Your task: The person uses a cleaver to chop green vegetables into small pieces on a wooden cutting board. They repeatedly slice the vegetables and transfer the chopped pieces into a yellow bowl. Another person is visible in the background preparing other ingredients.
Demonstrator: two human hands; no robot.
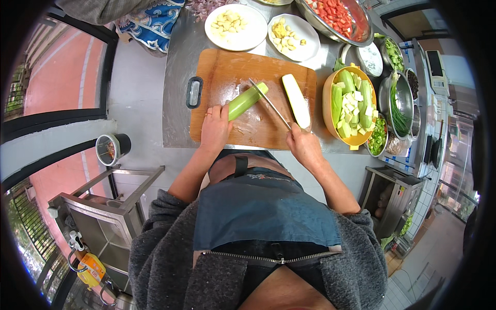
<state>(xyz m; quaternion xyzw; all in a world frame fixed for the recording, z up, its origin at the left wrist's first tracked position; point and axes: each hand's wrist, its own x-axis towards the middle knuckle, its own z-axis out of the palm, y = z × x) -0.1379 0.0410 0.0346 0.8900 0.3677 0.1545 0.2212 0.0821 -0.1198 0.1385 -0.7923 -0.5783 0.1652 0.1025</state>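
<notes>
On a wooden cutting board lies a piece of pale green squash, perhaps zucchini, pointing up and to the right. My left hand grips its near end. In my right hand is a kitchen knife, seen nearly edge-on, its blade crossing the squash close to the far end. Whether the blade has entered the flesh I cannot tell. A halved squash rests to the right of the knife, white cut face showing. The knife's handle is hidden in my fist.
Right of the board stands a yellow basket of squash pieces and cubes. Beyond the board are a plate of garlic cloves, a plate of garlic and ginger and a steel bowl of diced red vegetable. Another person's sleeve shows top left.
</notes>
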